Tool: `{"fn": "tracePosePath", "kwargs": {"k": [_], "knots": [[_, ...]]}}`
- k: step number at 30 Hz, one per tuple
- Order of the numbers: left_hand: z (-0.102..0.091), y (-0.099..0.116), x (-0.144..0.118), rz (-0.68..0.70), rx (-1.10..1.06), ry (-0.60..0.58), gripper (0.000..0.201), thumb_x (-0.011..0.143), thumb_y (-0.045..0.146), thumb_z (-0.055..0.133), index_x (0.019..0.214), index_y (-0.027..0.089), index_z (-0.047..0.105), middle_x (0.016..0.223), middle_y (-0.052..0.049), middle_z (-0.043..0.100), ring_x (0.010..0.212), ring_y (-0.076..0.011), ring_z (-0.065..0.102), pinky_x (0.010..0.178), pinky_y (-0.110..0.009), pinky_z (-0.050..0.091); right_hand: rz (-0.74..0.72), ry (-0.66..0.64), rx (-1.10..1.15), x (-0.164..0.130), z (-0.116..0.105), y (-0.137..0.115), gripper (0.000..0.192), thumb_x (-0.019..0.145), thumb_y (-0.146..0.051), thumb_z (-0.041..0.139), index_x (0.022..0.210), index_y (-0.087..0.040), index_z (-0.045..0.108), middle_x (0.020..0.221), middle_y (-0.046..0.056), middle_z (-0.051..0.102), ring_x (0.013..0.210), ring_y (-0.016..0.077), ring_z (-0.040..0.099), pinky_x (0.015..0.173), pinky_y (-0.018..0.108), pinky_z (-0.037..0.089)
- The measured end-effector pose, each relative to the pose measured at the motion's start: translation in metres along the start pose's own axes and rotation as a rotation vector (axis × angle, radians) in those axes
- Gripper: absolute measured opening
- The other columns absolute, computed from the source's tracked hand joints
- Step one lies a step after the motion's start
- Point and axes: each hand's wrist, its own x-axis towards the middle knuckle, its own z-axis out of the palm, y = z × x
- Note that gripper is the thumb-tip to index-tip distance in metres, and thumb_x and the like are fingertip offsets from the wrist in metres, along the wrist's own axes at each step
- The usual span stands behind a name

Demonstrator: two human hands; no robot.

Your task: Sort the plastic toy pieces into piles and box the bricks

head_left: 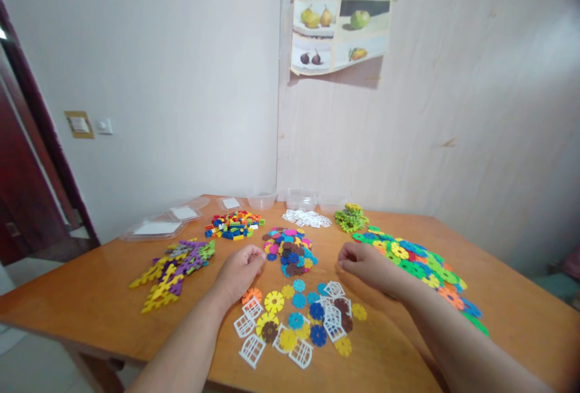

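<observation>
1. Wooden table (90, 302) set in a white-walled corner, a fruit poster (339, 34) above; it carries sorted heaps of plastic building pieces.
2. Landmark: the near scatter of flower discs and white lattice pieces (296, 320), at the table's front edge.
3. Left hand (240, 272) rests just left of that scatter's far end, fingers curled loosely; I cannot tell whether it holds a piece.
4. Right hand (367, 266) hovers just right of it, fingers pinched together, any piece hidden.
5. Beyond the scatter, between both hands, lies a blue-pink disc pile (290, 251).
6. Further out: purple-yellow pieces (174, 269) left, green discs (412, 260) right, small bricks (233, 224) and clear tubs (263, 200) behind.
7. Judgement: picking is in hand; a fine pinch on one disc comes next.
</observation>
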Motion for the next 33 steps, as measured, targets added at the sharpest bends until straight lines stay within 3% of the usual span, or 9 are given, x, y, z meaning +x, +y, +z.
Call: {"fn": "tracePosePath", "kwargs": {"k": [8,15,20,24,29,33], "knots": [[0.001,-0.005,0.002,0.004,0.011,-0.011,0.032,0.084,0.051,0.053,0.082,0.020,0.063,0.069,0.000,0.067,0.064,-0.0163,0.060,0.064,-0.026,0.041,-0.016,-0.179,0.130,-0.007,0.028,-0.029,0.011,0.077,-0.021,0.061,0.086,-0.018,0.067,0.070,-0.002,0.064,0.064,0.0120,0.057,0.055,0.020,0.038],[0.002,-0.005,0.002,0.016,0.009,0.000,0.033,0.083,0.052,0.054,0.081,0.020,0.063,0.066,0.001,0.065,0.064,-0.0167,0.059,0.062,-0.026,0.041,-0.106,-0.278,0.063,-0.013,0.046,-0.063,0.013,0.075,-0.031,0.070,0.083,-0.021,0.065,0.068,-0.004,0.064,0.060,0.0104,0.056,0.051,0.019,0.034],[0.002,-0.007,0.003,0.023,0.020,-0.006,0.030,0.084,0.049,0.053,0.080,0.021,0.063,0.067,0.001,0.066,0.062,-0.0156,0.058,0.061,-0.025,0.040,-0.073,-0.282,-0.074,-0.011,0.052,-0.075,0.016,0.068,-0.030,0.073,0.076,-0.021,0.063,0.067,-0.004,0.063,0.059,0.0119,0.055,0.050,0.021,0.031],[0.003,-0.007,0.003,0.018,0.021,-0.014,0.029,0.084,0.048,0.053,0.079,0.021,0.062,0.068,0.002,0.067,0.061,-0.0153,0.058,0.061,-0.025,0.040,-0.026,-0.296,-0.061,-0.007,0.057,-0.076,0.015,0.066,-0.025,0.071,0.078,-0.022,0.062,0.067,-0.004,0.062,0.060,0.0124,0.054,0.049,0.021,0.032],[0.002,-0.002,0.001,0.015,0.028,-0.023,0.028,0.084,0.047,0.053,0.079,0.021,0.062,0.067,0.002,0.066,0.061,-0.0150,0.057,0.061,-0.025,0.040,-0.011,-0.286,0.090,-0.005,0.064,-0.076,0.020,0.062,-0.014,0.068,0.076,-0.021,0.055,0.064,-0.007,0.056,0.057,0.0095,0.050,0.047,0.018,0.031],[0.001,-0.001,0.001,0.013,0.035,-0.023,0.030,0.085,0.049,0.052,0.079,0.021,0.062,0.067,0.001,0.066,0.061,-0.0152,0.057,0.060,-0.025,0.040,0.094,-0.282,0.385,0.008,0.064,-0.082,0.016,0.067,-0.012,0.061,0.074,-0.021,0.050,0.056,-0.007,0.055,0.050,0.0085,0.049,0.047,0.018,0.035]]}}
